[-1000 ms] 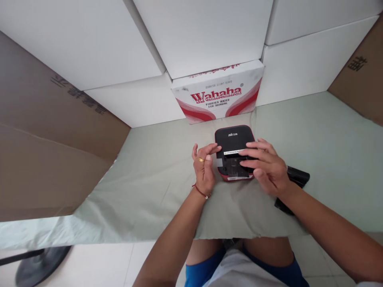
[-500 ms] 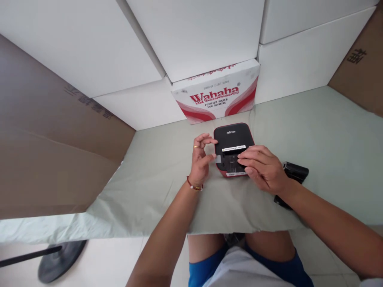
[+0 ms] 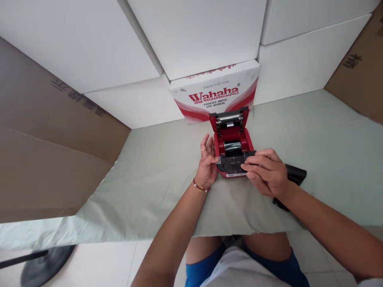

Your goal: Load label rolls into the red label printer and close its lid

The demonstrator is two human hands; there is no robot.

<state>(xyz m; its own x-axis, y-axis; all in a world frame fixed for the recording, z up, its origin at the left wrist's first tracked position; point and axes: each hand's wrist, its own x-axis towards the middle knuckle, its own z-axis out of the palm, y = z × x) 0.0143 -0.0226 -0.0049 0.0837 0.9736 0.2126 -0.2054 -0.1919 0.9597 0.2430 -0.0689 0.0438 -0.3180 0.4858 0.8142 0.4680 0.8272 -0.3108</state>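
Note:
A small red and black label printer (image 3: 231,148) stands on a pale green cloth (image 3: 167,187) with its lid swung up, showing a red inside and a dark roll. My left hand (image 3: 207,164) presses against the printer's left side, thumb on its front corner, fingers partly spread. My right hand (image 3: 265,171) rests on the printer's front right, its fingers curled over the black front panel.
A Wahaha carton (image 3: 217,93) stands just behind the printer, with white boxes (image 3: 194,36) stacked around it. Brown cardboard (image 3: 44,139) walls the left side and the far right. A black object (image 3: 295,177) lies on the cloth beside my right wrist. A round black base (image 3: 44,265) sits on the floor at lower left.
The printer's lid was down and has swung open toward the back. My left hand moved in against the printer's left side; my right hand stayed on the front.

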